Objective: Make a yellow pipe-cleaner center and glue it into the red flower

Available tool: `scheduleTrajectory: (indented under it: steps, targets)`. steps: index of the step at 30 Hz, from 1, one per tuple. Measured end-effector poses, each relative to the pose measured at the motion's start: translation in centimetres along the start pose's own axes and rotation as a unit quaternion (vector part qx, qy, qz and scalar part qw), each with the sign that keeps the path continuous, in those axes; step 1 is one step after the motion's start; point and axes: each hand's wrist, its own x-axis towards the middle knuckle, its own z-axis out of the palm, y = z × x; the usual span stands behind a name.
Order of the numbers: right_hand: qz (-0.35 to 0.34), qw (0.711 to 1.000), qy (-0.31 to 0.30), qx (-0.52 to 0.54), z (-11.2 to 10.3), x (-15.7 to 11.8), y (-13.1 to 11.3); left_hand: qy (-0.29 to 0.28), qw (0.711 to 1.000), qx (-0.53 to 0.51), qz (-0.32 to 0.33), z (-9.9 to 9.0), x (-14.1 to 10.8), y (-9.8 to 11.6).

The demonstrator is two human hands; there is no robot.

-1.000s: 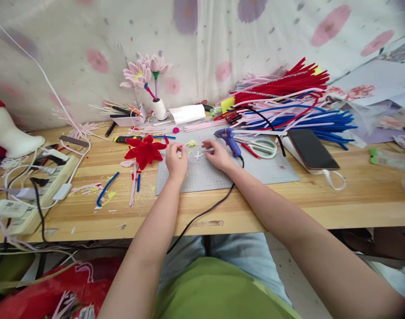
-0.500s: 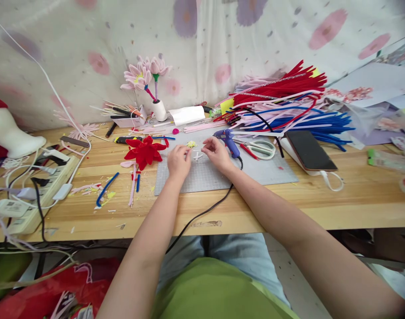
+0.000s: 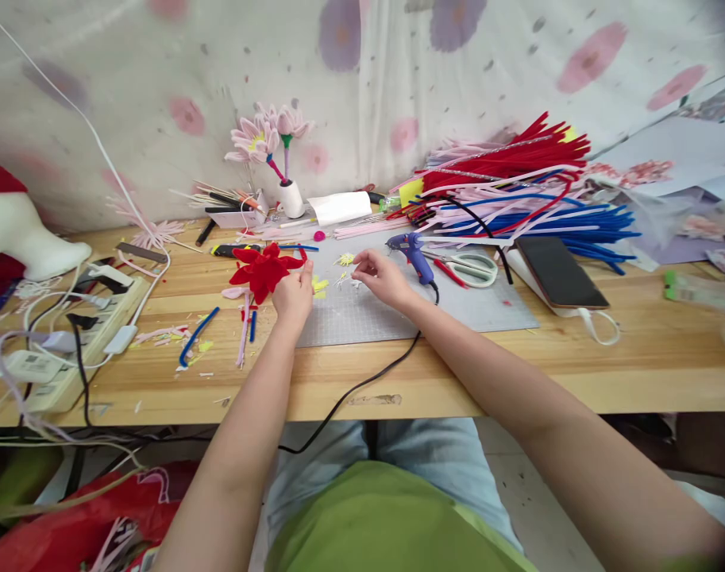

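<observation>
My left hand [image 3: 294, 300] is closed at the right-hand petals of a red fuzzy flower [image 3: 260, 270], its thumb pointing up; the other fingers are partly hidden. My right hand [image 3: 383, 280] hovers over the grey cutting mat [image 3: 368, 322], fingers curled with a gap between thumb and forefinger. Just left of those fingertips lie small white scraps [image 3: 341, 279] and a yellow tuft [image 3: 345, 259]. Yellow pieces [image 3: 319, 287] rest on the mat between the hands. A blue glue gun [image 3: 414, 256] lies just beyond my right hand, its black cord trailing toward the front edge.
Scissors [image 3: 472, 268] and a phone [image 3: 561, 272] lie to the right. Behind them are bundled red, pink and blue pipe cleaners [image 3: 510, 163]. Pink flowers [image 3: 258, 141] stand in a white vase [image 3: 291, 199]. A power strip [image 3: 103, 342] with cables occupies the left.
My left hand has moved left from the mat's middle to the red flower, uncovering yellow pieces. My right hand has shifted slightly left and down. The view has turned a little.
</observation>
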Motion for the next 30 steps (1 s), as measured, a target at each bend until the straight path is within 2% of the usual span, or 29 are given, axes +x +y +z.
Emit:
scheduleTrajectory:
  steps: [1,4,7,12,19,21,23,25,27,28,29,30]
  targets:
    - [-0.002,1.0,-0.011,-0.002,0.2,0.1,-0.1,0.006,1.0,-0.003,0.022,0.3,-0.2,-0.1]
    - [-0.003,0.999,-0.033,-0.014,0.9,0.7,-0.3,0.045,0.986,-0.071,0.144,1.3,-0.9,-0.6]
    - [0.001,0.999,-0.043,-0.033,1.6,1.1,-0.4,0.03,0.968,-0.119,0.218,1.9,-1.4,-0.7]
    - [0.007,0.998,-0.048,-0.037,2.3,1.0,-0.5,-0.047,0.973,-0.138,0.179,2.0,-1.5,-0.5]
    - [0.02,0.999,-0.023,-0.035,2.1,1.2,-0.1,-0.058,0.98,-0.144,0.126,2.0,-1.3,-0.7]
    - [0.03,0.999,-0.009,-0.035,0.9,1.2,-0.5,-0.056,0.982,-0.148,0.107,2.1,-1.3,-1.0]
    - [0.046,0.998,-0.03,-0.036,-1.3,1.0,-1.3,-0.051,0.981,-0.167,0.082,2.2,-1.1,-1.3]
    - [0.083,0.988,-0.125,-0.033,-4.6,0.4,-2.2,-0.044,0.978,-0.197,0.058,2.5,-0.8,-1.6]
    - [0.141,0.955,-0.255,-0.054,-8.2,-0.3,-2.8,-0.035,0.971,-0.234,0.046,2.8,-0.5,-1.8]
    - [0.166,0.94,-0.288,-0.081,-9.9,-0.6,-2.9,-0.034,0.965,-0.256,0.041,3.0,-0.3,-1.9]
    - [0.188,0.934,-0.281,-0.113,-11.4,-0.9,-2.8,-0.035,0.958,-0.282,0.036,3.2,-0.3,-1.9]
    - [0.211,0.935,-0.242,-0.15,-12.5,-1.1,-2.4,-0.037,0.95,-0.309,0.028,3.3,-0.2,-1.8]
